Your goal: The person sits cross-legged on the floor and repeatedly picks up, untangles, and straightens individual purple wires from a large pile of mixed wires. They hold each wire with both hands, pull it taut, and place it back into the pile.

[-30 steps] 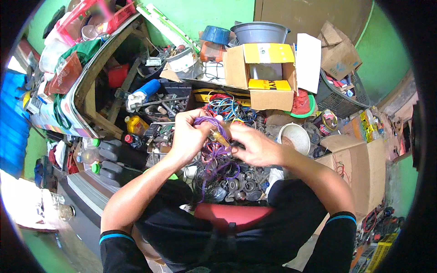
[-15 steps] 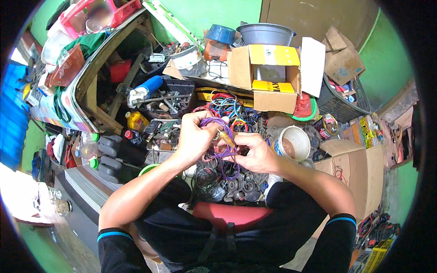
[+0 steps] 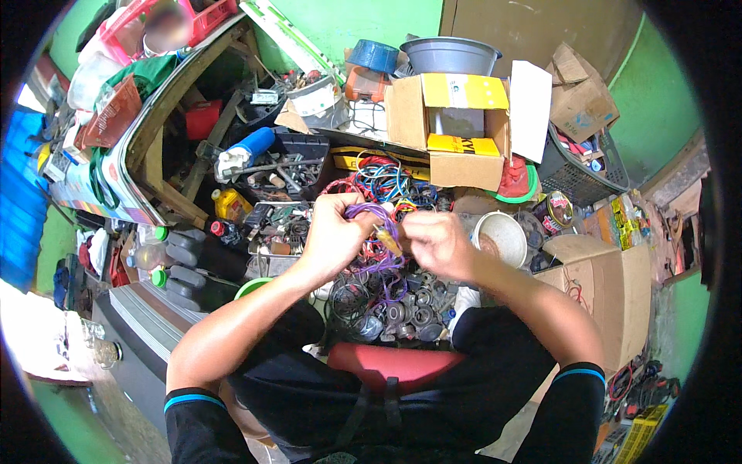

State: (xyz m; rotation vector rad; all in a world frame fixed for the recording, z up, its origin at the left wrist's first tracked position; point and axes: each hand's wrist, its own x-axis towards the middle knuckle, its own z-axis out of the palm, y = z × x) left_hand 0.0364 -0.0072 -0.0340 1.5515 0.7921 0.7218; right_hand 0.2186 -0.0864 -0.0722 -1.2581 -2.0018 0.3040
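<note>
My left hand (image 3: 334, 236) is closed round a looped bundle of purple wire (image 3: 384, 265), held up above the cluttered work area. A yellowish piece (image 3: 389, 241), perhaps a connector, sticks out of the bundle beside my left fingers. Just right of it, my right hand (image 3: 440, 246) is closed with its fingertips pinched together. Whatever those fingertips grip, if anything, is too small and blurred to make out. Lower strands of the purple wire hang over round metal parts (image 3: 413, 313) and coiled dark cable (image 3: 349, 300).
Tangled red and blue wires (image 3: 390, 179) lie beyond my hands. A black crate of metal pieces (image 3: 297, 147) stands at the far left, a white bucket (image 3: 514, 224) to the right. Cardboard boxes (image 3: 464, 172) and a grey basin (image 3: 450, 58) fill the back. Dark bottles (image 3: 185, 267) lie left.
My right hand has drawn up and slightly right, away from the yellowish piece, its fingers now curled in. My left hand keeps hold of the purple wire, nearly in place.
</note>
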